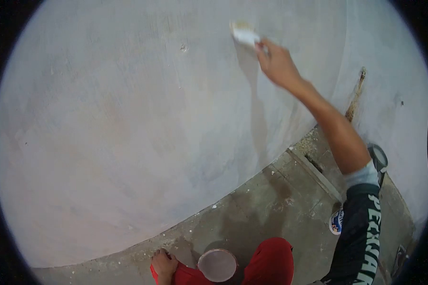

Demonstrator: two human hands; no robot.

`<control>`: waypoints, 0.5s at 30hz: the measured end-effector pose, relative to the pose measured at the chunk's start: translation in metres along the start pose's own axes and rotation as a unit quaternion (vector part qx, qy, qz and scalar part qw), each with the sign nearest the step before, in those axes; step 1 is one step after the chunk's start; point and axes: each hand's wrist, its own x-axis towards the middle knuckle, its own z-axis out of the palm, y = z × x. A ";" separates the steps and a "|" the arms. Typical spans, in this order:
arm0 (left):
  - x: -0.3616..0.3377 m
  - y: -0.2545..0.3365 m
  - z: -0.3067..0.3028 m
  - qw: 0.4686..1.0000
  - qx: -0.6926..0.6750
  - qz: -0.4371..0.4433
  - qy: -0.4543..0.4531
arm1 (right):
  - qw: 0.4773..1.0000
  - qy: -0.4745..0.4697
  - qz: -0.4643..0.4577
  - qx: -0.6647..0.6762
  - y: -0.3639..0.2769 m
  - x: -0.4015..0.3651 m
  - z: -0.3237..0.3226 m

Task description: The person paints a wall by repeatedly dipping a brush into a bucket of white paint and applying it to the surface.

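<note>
My right hand point(279, 64) is closed round the handle of a paintbrush point(245, 34). White paint coats the brush, and its yellowish bristle end lies at the upper part of the pale wall point(128, 118). My left hand point(164, 263) rests on my red-trousered knee, its fingers draped loosely with nothing in them. Between my legs stands a round tub of whitish paint point(217, 265), apart from both hands.
A narrow raised strip point(314, 173) crosses the paint-spotted concrete floor point(209, 223) at the right. A white-and-blue labelled container point(336, 222) stands beside my right sleeve. Behind my forearm are a grey round vessel point(379, 156) and a rough brown streak point(356, 95) on the side wall.
</note>
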 end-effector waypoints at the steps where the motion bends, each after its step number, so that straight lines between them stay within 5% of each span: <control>1: 0.000 0.001 -0.003 1.000 0.004 0.001 -0.006 | 0.998 -0.061 0.011 0.000 0.000 -0.021 -0.003; 6: 0.002 0.003 0.000 0.999 0.034 0.016 -0.006 | 0.965 -0.263 0.017 -0.019 0.052 -0.066 0.002; 8: 0.001 0.004 0.002 0.999 0.044 0.010 -0.010 | 0.956 -0.264 -0.128 0.016 0.089 -0.035 0.013; 10: -0.001 0.002 0.003 0.999 0.041 0.010 -0.005 | 0.947 -0.301 0.111 0.019 0.029 0.030 -0.036; 12: -0.001 0.002 0.000 0.999 0.039 0.010 -0.001 | 0.963 -0.262 0.057 0.022 0.012 0.082 -0.062; 15: -0.002 0.001 0.000 0.999 0.031 0.017 0.011 | 0.964 -0.196 0.179 -0.031 -0.052 0.096 -0.100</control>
